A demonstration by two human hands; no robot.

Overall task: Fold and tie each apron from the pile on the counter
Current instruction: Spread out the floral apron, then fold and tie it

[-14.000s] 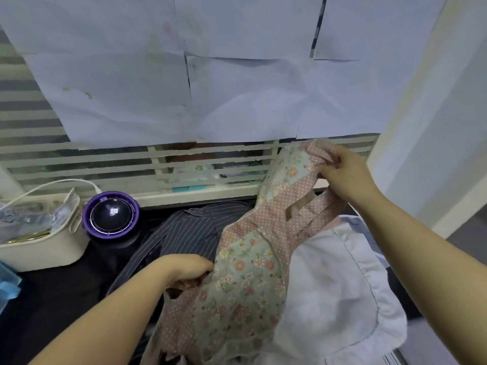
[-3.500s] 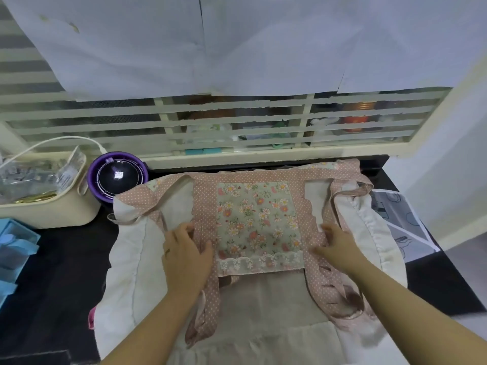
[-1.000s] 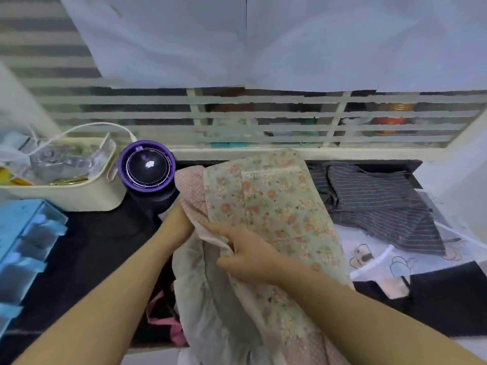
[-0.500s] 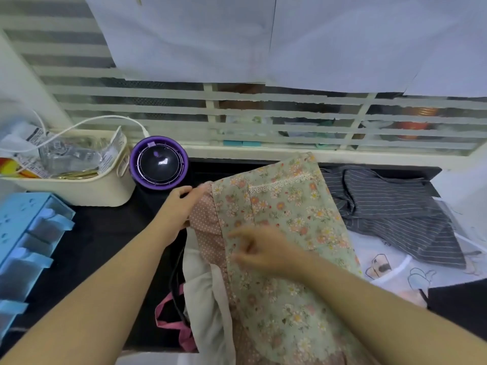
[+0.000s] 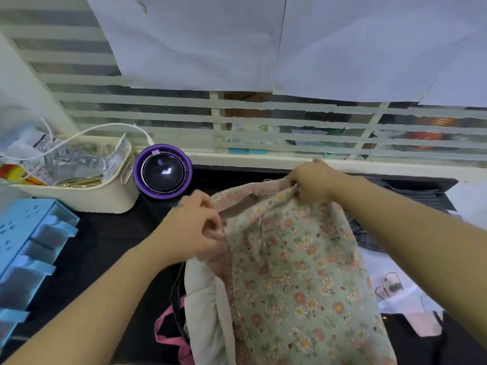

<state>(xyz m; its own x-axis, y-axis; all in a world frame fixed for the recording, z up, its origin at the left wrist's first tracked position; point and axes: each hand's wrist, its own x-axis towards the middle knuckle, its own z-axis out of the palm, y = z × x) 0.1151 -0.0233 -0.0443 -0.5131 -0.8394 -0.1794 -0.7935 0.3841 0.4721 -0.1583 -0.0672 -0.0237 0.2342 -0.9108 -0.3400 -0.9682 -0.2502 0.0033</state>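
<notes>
I have the floral apron [image 5: 295, 262] pinched at its far edge, my left hand [image 5: 192, 233] closed on the pink dotted border at about ten o'clock of the cloth, my right hand [image 5: 313, 184] closed on the top corner at twelve. The apron lies lengthwise on the dark table [image 5: 105, 241], running from the window sill toward me at six o'clock, folded into a long panel.

To do this fold well I judge I should keep both pinches level, pull the top edge taut so the layers line up, and tuck the dotted border under before laying it flat. Slack here would let the cream ruffle [image 5: 205, 299] on the left side creep out.

The cloth is thin cotton, soft and limp, printed with small pink and orange flowers on pale green; the border is pink with white dots. A pink strap [image 5: 168, 330] trails at seven o'clock. At three o'clock a dark striped apron [image 5: 411, 196] lies crumpled, waiting. The round purple device [image 5: 162, 174] and the cream plastic basket [image 5: 79, 196] sit at ten o'clock, hard and smooth, well apart from the fold.
</notes>
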